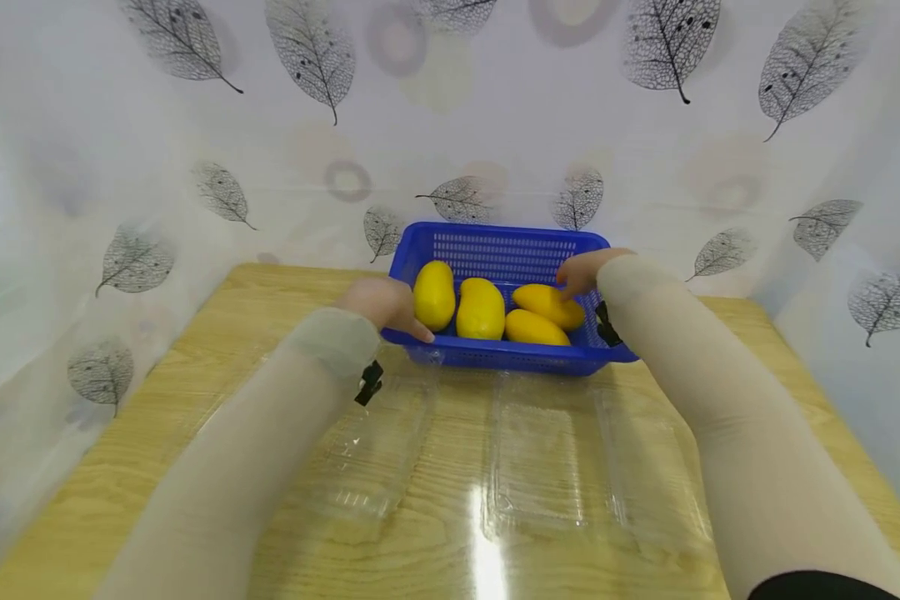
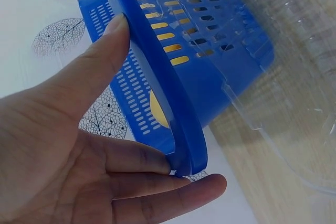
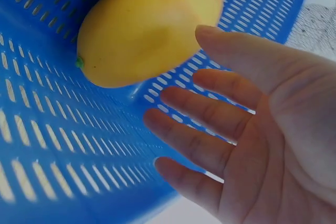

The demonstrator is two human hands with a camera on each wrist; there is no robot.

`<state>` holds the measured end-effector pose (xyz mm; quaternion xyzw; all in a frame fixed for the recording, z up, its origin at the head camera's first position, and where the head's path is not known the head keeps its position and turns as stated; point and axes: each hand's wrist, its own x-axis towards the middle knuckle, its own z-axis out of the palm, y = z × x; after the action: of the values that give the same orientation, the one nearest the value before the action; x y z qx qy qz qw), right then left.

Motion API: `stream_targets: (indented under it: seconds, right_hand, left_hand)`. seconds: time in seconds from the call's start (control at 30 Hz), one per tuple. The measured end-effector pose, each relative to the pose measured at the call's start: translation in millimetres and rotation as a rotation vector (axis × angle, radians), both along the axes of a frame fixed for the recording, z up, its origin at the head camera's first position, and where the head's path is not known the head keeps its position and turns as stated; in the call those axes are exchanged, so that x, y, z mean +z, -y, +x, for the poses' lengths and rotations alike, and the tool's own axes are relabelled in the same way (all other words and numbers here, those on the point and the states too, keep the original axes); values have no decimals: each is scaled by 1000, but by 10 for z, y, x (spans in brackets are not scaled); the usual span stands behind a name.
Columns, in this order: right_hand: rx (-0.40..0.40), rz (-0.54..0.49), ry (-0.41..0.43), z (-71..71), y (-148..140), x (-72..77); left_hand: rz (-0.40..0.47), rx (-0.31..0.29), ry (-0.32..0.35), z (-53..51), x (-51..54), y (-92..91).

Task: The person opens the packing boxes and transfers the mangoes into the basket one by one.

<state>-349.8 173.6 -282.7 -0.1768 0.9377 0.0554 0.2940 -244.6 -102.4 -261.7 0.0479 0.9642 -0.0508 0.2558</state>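
Note:
A blue plastic basket (image 1: 525, 347) with slotted walls holds several yellow mangoes (image 1: 482, 310). At its near left corner is my left hand (image 1: 386, 304); in the left wrist view the thumb lies on the rim (image 2: 163, 77) and the fingers are against the corner, so the hand grips it there. My right hand (image 1: 588, 271) reaches in over the right end of the basket. Its fingers are spread and hold nothing in the right wrist view. Close to that thumb lies a mango (image 3: 152, 30) with a small green stem end; whether they touch I cannot tell.
Clear plastic containers (image 1: 540, 467) stand on the wooden table (image 1: 450, 542) in front of the basket, some partly behind my forearms. One clear container (image 2: 283, 103) is close against the basket's front wall. Behind the table hangs a leaf-patterned curtain (image 1: 450, 108).

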Motion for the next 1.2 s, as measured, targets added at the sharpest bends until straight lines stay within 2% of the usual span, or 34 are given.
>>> stream_targets:
  seconds: [0.4,0.53,0.6,0.7,0.87,1.07,1.2]
  right_hand:
    - [22,-46,0,90,-125,135]
    - [84,-74,-18,119,-66,171]
    - [88,-83,-27,147,-28,184]
    - [49,-73,-57,220,16,201]
    - [-20,-84,-113,387,63,192]
    - [-23,-139,-138,570,114,76]
    - [-24,-155,-145,678,151,19]
  left_hand:
    - [2,14,34,-54,34,-17]
    - [-9,17,4,-93,28,8]
    - [-7,29,-11,-118,24,33]
    - [-1,30,-8,-144,23,74]
    - [-5,-6,-8,-141,38,148]
    - [-16,11,37,-69,46,200]
    - [8,18,24,-34,5,220]
